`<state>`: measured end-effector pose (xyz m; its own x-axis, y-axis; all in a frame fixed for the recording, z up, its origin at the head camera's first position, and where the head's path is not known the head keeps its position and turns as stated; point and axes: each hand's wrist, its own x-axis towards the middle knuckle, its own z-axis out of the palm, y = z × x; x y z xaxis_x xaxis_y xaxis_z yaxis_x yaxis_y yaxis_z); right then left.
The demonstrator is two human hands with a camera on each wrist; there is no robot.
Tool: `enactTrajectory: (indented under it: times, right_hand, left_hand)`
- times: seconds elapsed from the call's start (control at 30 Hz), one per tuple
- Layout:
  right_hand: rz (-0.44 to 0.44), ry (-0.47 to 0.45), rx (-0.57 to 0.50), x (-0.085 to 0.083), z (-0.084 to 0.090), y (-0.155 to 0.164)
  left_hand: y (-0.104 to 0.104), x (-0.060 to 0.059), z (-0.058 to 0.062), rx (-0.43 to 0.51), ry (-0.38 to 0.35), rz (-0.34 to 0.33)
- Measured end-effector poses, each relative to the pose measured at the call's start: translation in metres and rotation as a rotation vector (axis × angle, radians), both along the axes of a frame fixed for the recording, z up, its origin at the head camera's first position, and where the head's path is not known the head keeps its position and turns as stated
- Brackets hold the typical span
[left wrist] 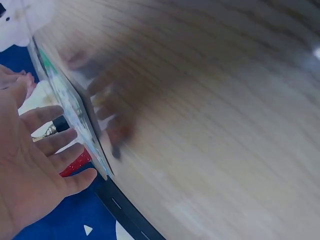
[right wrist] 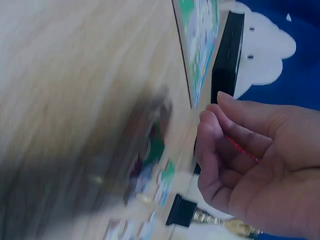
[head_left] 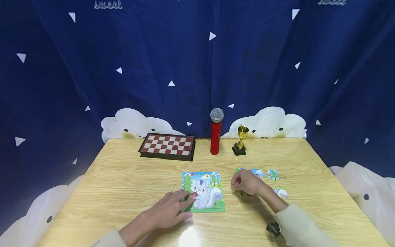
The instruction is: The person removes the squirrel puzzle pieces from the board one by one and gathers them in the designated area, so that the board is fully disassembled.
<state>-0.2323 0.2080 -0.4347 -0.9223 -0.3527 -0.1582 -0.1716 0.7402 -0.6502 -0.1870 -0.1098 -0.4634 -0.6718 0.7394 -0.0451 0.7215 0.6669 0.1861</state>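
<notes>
The left hand (head_left: 168,211) lies flat on the wooden worktop (head_left: 123,185), fingers (head_left: 182,196) straight and spread, their tips resting on the lower left corner of the squirrel puzzle board (head_left: 205,192); it grips nothing. The board lies flat near the middle of the worktop, between the two hands. The right hand (head_left: 245,182) sits just right of the board with its fingers (right wrist: 220,135) curled over loose puzzle pieces (head_left: 273,175) scattered beside it; whether they pinch a piece cannot be told. Along the far edge stand a folded chessboard (head_left: 167,146), a red microphone (head_left: 216,135) and a small gold trophy (head_left: 241,140).
</notes>
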Motion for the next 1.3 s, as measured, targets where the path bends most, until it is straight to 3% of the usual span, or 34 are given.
enactTrajectory:
  times: [0.17, 0.4, 0.7, 0.93, 1.3]
  right_hand:
    - [0.044, -0.019, -0.025, 0.002, -0.005, -0.019]
    - [0.091, -0.005, -0.022, 0.002, -0.012, -0.044]
    - [0.038, -0.063, 0.039, 0.003, -0.017, -0.063]
    - [0.029, -0.051, 0.067, 0.005, -0.018, -0.068]
    - [0.009, -0.009, 0.076, 0.002, -0.019, -0.069]
  left_hand:
    - [0.007, 0.005, -0.002, 0.036, -0.005, -0.044]
    - [0.018, 0.018, -0.007, 0.005, 0.011, -0.127]
    - [0.022, 0.021, -0.010, -0.027, 0.022, -0.129]
    - [0.022, 0.021, -0.008, -0.032, -0.009, -0.128]
    - [0.022, 0.021, -0.011, -0.038, 0.070, -0.156]
